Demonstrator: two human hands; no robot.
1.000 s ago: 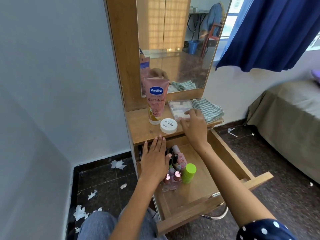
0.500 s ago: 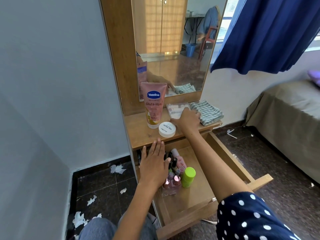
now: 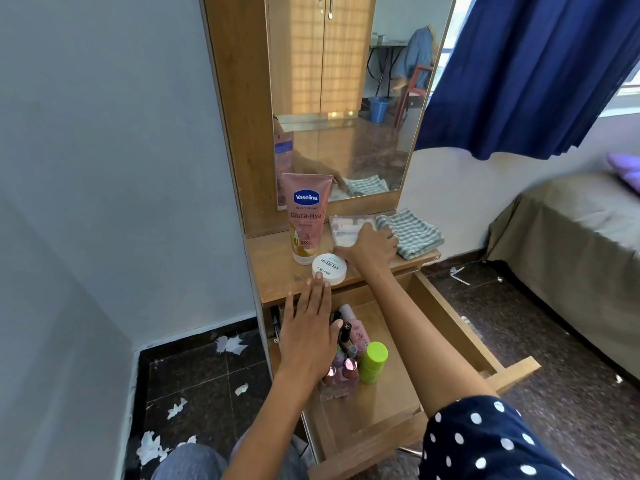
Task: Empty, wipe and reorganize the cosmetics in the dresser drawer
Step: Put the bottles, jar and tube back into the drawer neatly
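Left hand (image 3: 308, 327) has risen toward the "NAIL POLISH" jar (image 3: 329, 269).

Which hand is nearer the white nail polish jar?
Left. The left hand has fingertips at the white nail polish jar edge; the right hand rests beside it on the clear pouch.

The person wears a dark navy sleeve (image 3: 485, 441) with white polka dots, short enough to leave the forearm beside the open drawer (image 3: 450, 327) bare. Below the drawer, a knee in faded blue denim (image 3: 187, 462) shows. Both wrists are bare of jewellery.
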